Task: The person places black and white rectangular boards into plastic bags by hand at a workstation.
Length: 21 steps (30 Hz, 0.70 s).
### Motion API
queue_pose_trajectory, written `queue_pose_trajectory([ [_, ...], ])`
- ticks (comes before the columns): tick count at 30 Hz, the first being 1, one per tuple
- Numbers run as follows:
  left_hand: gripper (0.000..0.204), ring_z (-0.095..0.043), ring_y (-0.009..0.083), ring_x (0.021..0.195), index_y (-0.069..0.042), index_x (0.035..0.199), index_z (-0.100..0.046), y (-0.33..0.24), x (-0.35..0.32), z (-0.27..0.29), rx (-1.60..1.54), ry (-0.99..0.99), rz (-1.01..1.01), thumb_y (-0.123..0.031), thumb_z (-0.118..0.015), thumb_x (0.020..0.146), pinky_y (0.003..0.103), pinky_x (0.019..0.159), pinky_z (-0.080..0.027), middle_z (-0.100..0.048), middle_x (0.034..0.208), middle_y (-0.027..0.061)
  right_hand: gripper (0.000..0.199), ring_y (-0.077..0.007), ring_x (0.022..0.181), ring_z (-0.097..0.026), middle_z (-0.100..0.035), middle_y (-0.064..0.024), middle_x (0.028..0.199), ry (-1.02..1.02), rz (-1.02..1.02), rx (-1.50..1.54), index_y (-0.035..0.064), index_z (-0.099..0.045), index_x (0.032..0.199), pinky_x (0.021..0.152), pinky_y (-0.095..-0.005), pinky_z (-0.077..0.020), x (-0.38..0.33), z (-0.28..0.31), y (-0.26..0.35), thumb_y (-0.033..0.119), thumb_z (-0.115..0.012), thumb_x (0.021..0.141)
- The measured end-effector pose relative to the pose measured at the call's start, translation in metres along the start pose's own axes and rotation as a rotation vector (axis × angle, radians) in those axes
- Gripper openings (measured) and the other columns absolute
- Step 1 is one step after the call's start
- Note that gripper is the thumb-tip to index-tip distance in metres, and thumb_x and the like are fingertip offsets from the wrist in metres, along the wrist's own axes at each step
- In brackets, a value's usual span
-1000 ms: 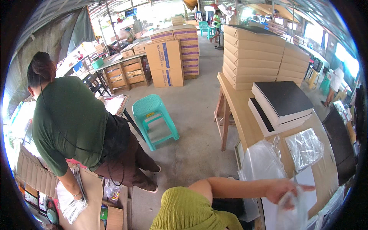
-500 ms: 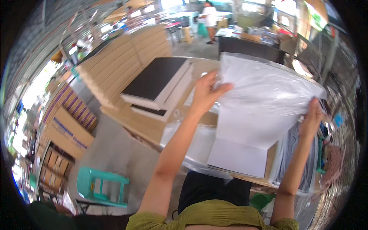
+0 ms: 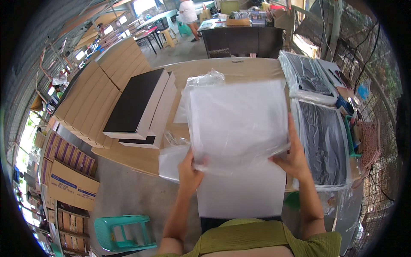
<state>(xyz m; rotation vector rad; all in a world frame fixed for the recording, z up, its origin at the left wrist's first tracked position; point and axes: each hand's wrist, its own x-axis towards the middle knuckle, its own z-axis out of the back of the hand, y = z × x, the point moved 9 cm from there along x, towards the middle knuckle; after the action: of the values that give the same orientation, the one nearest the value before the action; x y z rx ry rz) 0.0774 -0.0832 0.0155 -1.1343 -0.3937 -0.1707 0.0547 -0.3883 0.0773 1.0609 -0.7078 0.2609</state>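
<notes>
Both hands are on a clear plastic bag [image 3: 238,124] that stands over a white board [image 3: 242,192], held up in front of the person above the near edge of the wooden surface [image 3: 141,158]. The left hand [image 3: 189,171] pinches the bag's lower left corner, its grip closed with the thumb on the front of the film. The right hand [image 3: 294,156] clasps the lower right edge, fingers running up the side of the bag and closed on it. The bag spreads upward and away from both grips, while the white board hangs out below them toward the person's green shirt [image 3: 257,240].

To the left on the surface lies a stack of black-topped boxes with white sides [image 3: 139,109], and beyond it a row of brown cardboard cartons [image 3: 92,98]. To the right lie black items wrapped in plastic [image 3: 323,143]. A turquoise plastic stool [image 3: 124,233] stands on the floor at lower left. Another person [image 3: 187,12] stands far off at the top.
</notes>
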Motion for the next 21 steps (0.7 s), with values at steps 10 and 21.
queue_pose_trajectory([
  [10, 0.023, -0.062, 0.0389, 0.064, 0.001, 0.103, -0.063, 0.086, -0.129, 0.023, 0.389, 0.11, 0.335, -0.003, -0.05, 0.084, 0.043, 0.06, -0.046, -0.061, 0.069, 0.0235, 0.044, -0.0318, 0.066, -0.06, -0.06, -0.0173, 0.077, 0.365, -0.338, -0.255, 0.0061, -0.064, 0.116, 0.063, -0.0361, -0.0479, -0.137, -0.011, -0.046, -0.01, -0.052, 0.077],
  [21, 0.052, -0.064, 0.0351, 0.062, -0.004, 0.14, -0.042, 0.044, -0.193, 0.049, 0.408, 0.319, 0.455, -0.007, -0.049, 0.089, 0.038, 0.062, -0.05, -0.063, 0.074, 0.0203, 0.038, -0.0258, 0.065, -0.063, -0.064, -0.014, 0.075, 0.521, -0.515, -0.238, 0.0094, -0.069, 0.108, 0.062, -0.0304, -0.0496, -0.194, 0.024, -0.004, -0.008, -0.059, 0.075],
])
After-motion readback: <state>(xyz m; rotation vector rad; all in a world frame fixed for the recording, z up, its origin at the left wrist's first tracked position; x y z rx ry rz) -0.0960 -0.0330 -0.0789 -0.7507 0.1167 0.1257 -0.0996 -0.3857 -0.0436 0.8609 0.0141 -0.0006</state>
